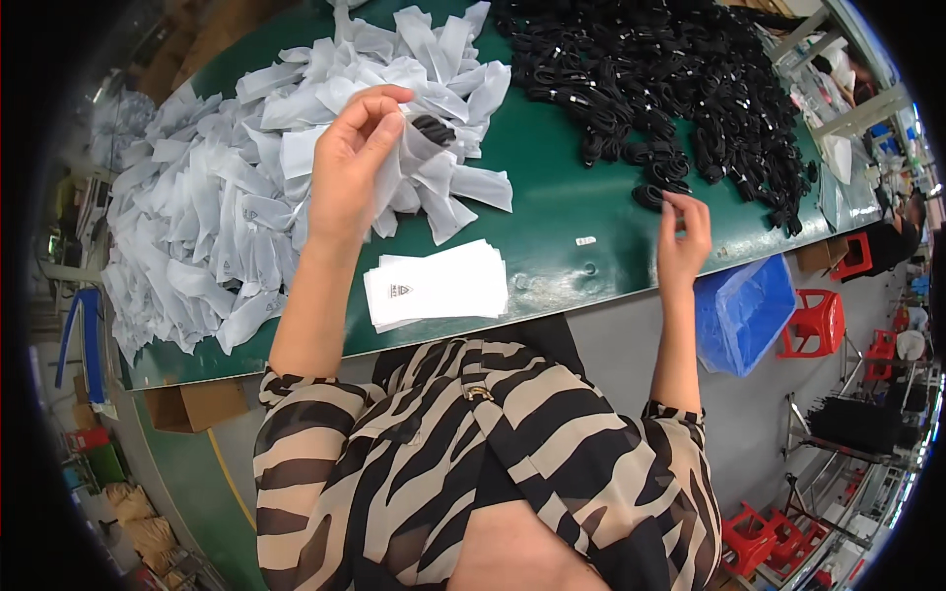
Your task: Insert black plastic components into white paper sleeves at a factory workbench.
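My left hand point(357, 148) is raised over the left-middle of the table, its thumb and fingers pinched on a thin whitish plastic bag point(390, 175). A coiled black cable point(434, 130) shows at the bag's right side; whether it is fully inside, I cannot tell. Over on the right, my right hand point(685, 236) has its thumb and fingertips closed at the end of another coiled black cable point(647, 196), which lies at the near edge of a large heap. Between my hands and closer to me lies a stack of flat white bags point(439, 286) with a small dark print.
Filled whitish bags point(212, 197) form a big pile on the left of the green table point(552, 236). Black coiled cables point(641, 69) heap up at the far right. A small white piece point(585, 240) lies mid-table. Below the right edge stand a blue-lined bin point(744, 315) and red stools point(816, 323).
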Demonstrator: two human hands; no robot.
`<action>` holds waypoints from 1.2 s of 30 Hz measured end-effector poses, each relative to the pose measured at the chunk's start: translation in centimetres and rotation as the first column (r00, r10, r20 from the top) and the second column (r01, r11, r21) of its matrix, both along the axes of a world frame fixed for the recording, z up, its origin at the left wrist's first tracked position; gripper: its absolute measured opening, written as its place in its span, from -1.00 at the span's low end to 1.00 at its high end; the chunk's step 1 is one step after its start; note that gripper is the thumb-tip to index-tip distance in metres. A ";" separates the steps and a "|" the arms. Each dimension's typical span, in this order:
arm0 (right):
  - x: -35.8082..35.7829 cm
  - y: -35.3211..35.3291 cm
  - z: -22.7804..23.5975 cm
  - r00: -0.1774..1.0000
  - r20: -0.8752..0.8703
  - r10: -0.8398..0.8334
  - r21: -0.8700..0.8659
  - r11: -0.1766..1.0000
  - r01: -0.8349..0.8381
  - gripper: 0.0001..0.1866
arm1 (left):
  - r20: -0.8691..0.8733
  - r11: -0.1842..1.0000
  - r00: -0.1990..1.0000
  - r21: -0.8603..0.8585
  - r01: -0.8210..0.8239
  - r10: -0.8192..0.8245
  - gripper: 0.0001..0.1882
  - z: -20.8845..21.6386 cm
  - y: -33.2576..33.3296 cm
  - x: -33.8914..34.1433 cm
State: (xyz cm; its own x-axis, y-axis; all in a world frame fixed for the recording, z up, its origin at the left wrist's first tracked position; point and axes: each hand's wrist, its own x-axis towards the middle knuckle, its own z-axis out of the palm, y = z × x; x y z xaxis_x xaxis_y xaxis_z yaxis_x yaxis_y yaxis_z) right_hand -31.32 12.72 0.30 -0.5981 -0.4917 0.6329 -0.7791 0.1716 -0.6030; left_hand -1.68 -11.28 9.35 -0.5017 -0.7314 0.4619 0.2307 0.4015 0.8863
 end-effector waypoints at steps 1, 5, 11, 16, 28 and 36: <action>-0.7 0.5 -0.4 0.999 -0.028 -0.029 0.038 0.999 0.030 -0.89 | -0.068 0.991 0.997 0.124 0.045 -0.037 -0.90 -0.1 -0.1 0.1; -3.0 2.1 -1.3 0.993 0.018 -0.117 0.135 0.984 0.114 -0.84 | -0.134 0.950 0.986 0.281 0.133 -0.098 -0.87 -1.0 -0.9 0.3; -4.8 2.3 -2.7 0.971 -0.236 -0.043 0.354 0.927 0.127 -0.58 | -0.269 0.939 0.962 0.340 0.056 0.040 -0.78 -0.9 -8.1 1.8; -4.4 1.8 -2.9 0.942 -0.330 -0.059 0.378 0.906 0.189 -0.59 | -0.065 0.809 0.845 -0.257 -0.529 0.531 -0.73 0.4 -6.8 2.5; 6.1 0.7 -2.9 0.914 0.196 0.356 0.145 0.911 -0.386 -0.70 | 0.526 0.883 0.849 -0.420 0.209 0.049 -0.83 -11.7 12.0 1.2; 10.5 1.8 -1.3 0.816 0.118 0.566 0.121 0.807 -0.578 -0.61 | 0.487 0.992 0.872 -0.088 0.094 -0.040 -0.94 -10.7 11.9 1.5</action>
State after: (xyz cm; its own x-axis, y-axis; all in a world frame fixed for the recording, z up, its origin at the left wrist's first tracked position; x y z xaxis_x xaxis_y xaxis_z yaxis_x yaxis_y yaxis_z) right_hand -20.78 14.47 -0.98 -0.2209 -0.8411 0.4937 -0.7183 -0.2021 -0.6657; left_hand -0.19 0.59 -1.40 -0.7281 -0.6487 0.2215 -0.1859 0.4979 0.8471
